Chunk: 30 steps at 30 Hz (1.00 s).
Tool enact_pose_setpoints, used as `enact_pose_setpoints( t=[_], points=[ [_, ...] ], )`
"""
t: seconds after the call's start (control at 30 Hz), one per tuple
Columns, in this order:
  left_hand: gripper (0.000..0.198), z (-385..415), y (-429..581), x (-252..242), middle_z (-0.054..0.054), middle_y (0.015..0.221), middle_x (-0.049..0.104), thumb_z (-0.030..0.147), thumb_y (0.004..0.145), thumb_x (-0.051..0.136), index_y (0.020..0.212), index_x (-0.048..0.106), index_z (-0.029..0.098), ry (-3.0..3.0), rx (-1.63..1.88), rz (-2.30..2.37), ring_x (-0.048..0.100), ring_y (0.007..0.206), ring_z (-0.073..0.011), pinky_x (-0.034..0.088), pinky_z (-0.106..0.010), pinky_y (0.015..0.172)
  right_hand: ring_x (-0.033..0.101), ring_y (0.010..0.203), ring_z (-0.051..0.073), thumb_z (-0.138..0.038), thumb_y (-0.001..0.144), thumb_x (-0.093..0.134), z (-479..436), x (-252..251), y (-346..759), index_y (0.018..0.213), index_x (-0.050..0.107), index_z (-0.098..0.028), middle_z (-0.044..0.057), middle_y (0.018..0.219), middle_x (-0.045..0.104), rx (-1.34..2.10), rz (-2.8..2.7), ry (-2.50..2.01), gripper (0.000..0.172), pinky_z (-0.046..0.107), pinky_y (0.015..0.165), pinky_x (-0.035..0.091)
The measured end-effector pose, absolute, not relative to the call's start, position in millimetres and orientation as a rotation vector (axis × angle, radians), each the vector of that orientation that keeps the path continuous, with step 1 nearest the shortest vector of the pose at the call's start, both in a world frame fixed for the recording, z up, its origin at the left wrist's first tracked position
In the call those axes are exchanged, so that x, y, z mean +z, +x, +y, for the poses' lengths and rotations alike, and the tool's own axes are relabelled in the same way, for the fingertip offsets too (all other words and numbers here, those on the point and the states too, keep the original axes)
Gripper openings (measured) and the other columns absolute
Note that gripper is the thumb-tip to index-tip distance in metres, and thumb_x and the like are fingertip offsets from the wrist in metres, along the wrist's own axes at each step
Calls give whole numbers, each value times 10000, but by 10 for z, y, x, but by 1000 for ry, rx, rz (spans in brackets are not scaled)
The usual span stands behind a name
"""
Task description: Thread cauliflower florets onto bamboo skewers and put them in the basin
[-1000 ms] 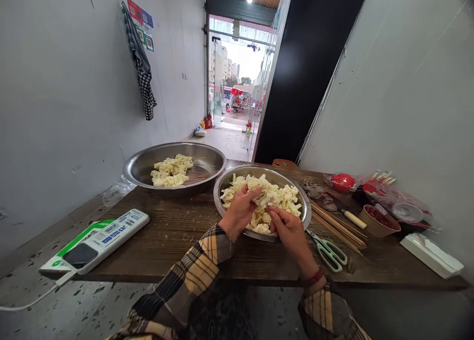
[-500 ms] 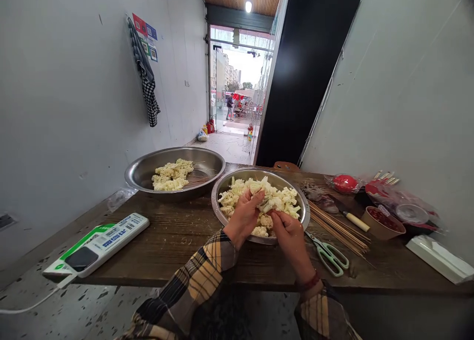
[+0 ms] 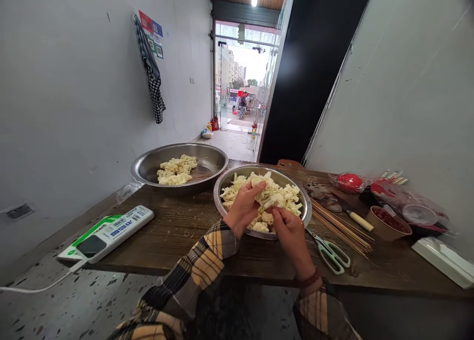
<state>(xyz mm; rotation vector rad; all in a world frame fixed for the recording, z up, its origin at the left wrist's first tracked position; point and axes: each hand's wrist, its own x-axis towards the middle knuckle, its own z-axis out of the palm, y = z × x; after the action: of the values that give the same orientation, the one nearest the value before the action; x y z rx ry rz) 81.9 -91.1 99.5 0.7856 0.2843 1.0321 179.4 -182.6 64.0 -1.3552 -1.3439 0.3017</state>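
Observation:
My left hand (image 3: 245,205) grips a piece of cauliflower (image 3: 263,195) over the right metal bowl (image 3: 308,209). My right hand (image 3: 291,231) is closed at the lower end of that piece, thumb and finger pinched together; whether a thin stick lies between them is too small to tell. More cauliflower florets (image 3: 292,194) fill the bowl beneath. In the larger left metal bowl (image 3: 146,172), cauliflower on thin sticks (image 3: 176,169) lies in a pile. Loose wooden skewers (image 3: 340,225) rest on the table right of my hands, beside green-handled scissors (image 3: 333,256).
On the wooden table (image 3: 177,236) lie a white device (image 3: 118,233) with a cable at the left and a wooden-handled knife (image 3: 361,221) at the right. Near the knife are a paper bowl of red food (image 3: 390,221), plastic-wrapped items and a white box (image 3: 444,261).
The view has shifted slightly, so the room and bowls appear a little to the right. My hands stay together over the right bowl, and the held cauliflower has turned slightly.

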Motion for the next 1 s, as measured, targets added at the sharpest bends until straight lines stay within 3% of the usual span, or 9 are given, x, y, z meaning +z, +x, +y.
enact_pose_setpoints(
  t=[0.23, 0.5, 0.73, 1.0],
  points=[
    [262, -950, 853, 965, -30, 696, 667, 231, 588, 815, 751, 654, 105, 805, 1047, 309, 591, 614, -115, 451, -245, 610, 449, 561, 129, -375, 898, 454, -1836, 616, 1796, 641, 607, -165, -22, 549, 507, 262, -1334, -1364, 366, 235, 551, 365],
    [266, -1029, 868, 1047, -26, 711, 666, 248, 620, 797, 795, 644, 119, 829, 1040, 309, 594, 627, -114, 456, -249, 630, 431, 523, 124, -384, 898, 448, -1825, 600, 1818, 712, 650, -157, -36, 521, 475, 271, -1322, -1359, 356, 236, 522, 347],
    [249, -903, 782, 1071, -8, 724, 642, 311, 689, 747, 803, 614, 134, 839, 1103, 305, 590, 639, -110, 460, -244, 633, 511, 583, 148, -376, 885, 460, -1844, 633, 1808, 800, 706, -138, -1, 589, 582, 285, -1334, -1348, 353, 247, 573, 391],
    [292, -950, 787, 1095, 23, 647, 609, 287, 603, 800, 712, 569, 146, 883, 1158, 390, 551, 581, -93, 436, -244, 620, 471, 538, 134, -394, 883, 460, -1853, 626, 1812, 760, 699, -143, -21, 535, 531, 269, -1333, -1350, 368, 243, 548, 380]
  ],
)
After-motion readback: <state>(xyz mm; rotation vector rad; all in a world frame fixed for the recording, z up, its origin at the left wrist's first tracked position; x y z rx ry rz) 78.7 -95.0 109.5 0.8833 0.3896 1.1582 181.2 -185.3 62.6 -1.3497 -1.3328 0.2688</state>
